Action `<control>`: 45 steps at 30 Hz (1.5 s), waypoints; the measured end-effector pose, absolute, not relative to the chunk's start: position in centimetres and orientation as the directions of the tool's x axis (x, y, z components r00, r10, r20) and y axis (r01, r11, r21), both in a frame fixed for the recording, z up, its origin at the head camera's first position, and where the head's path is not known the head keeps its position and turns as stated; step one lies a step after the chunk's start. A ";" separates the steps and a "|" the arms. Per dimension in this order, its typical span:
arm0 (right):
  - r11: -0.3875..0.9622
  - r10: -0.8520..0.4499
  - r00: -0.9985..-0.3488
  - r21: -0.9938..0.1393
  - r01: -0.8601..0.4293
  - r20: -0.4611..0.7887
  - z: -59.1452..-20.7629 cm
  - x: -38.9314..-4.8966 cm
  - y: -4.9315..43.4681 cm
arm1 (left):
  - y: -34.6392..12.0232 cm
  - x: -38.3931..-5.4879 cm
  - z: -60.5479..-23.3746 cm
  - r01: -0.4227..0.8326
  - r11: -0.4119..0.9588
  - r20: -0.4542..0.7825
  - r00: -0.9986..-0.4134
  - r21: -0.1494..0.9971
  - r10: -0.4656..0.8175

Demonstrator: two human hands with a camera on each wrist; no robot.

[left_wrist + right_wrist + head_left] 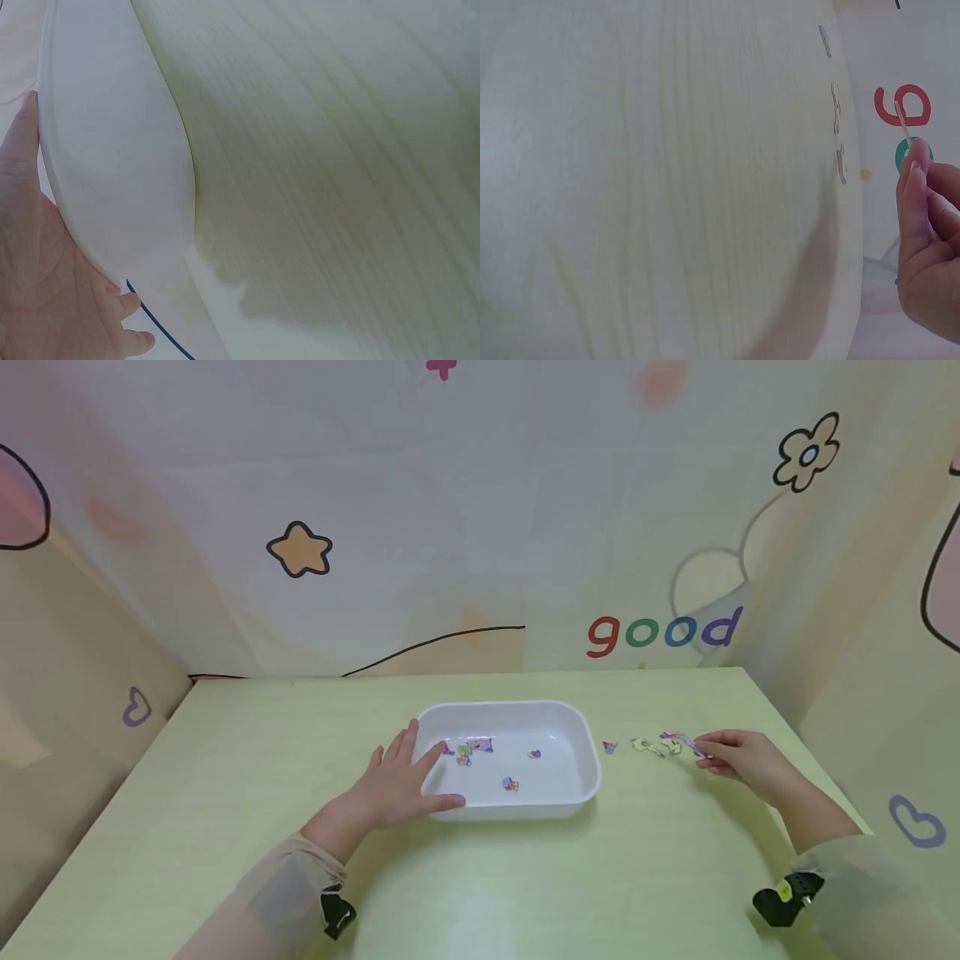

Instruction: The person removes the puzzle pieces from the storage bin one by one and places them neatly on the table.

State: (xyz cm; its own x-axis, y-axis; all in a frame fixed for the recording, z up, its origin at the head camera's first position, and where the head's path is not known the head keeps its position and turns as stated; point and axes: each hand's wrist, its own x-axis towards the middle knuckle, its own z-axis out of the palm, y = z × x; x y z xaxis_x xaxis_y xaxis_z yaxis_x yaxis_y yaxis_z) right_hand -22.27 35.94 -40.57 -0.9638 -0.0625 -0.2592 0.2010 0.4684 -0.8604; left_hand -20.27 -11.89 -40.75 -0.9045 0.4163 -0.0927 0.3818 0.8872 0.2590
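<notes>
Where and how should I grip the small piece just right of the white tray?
Probably by opposite edges, pinched from above and the right: the small piece looks thin, lying flat on the table, and the white tray stands close on its left.

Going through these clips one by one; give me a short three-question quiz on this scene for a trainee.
1. Which hand pinches a thin purple piece?
2. True or false: the white tray is empty.
3. Fill the gap: in the head view, the loose pieces on the table lie to the ____ of the tray.

Key:
1. The right hand.
2. False; several small colourful pieces lie inside.
3. Right.
</notes>
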 end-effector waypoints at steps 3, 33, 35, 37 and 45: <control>0.462 -0.066 -0.963 -0.864 0.202 -0.261 -40.7 -22.3 36.3 | -11.8 -20.2 -40.7 0.373 0.889 -0.105 -0.906 0.264 0.411; 0.465 -0.027 -0.959 -0.853 0.239 -0.283 -42.0 -23.5 38.2 | -11.8 -20.1 -40.4 0.356 0.887 -0.124 -0.906 0.293 0.405; 0.461 -0.018 -0.957 -0.851 0.250 -0.291 -42.0 -23.5 38.2 | -11.8 -20.0 -40.3 0.355 0.885 -0.127 -0.905 0.302 0.407; 0.458 -0.014 -0.955 -0.851 0.257 -0.296 -42.1 -23.5 38.3 | -11.8 -19.9 -40.3 0.353 0.885 -0.133 -0.904 0.303 0.406; 0.476 0.007 -0.950 -0.835 0.276 -0.311 -42.3 -23.7 38.3 | -11.9 -20.0 -40.2 0.351 0.883 -0.126 -0.906 0.310 0.405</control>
State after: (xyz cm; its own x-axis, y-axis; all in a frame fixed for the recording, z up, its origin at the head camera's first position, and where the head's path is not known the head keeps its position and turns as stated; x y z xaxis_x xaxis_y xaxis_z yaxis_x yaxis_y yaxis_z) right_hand -23.73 38.29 -42.35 -0.9505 0.0065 -0.3107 0.2762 0.4760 -0.8350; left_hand -19.99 -11.85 -40.18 -0.9057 0.4047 -0.1263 0.3514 0.8833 0.3103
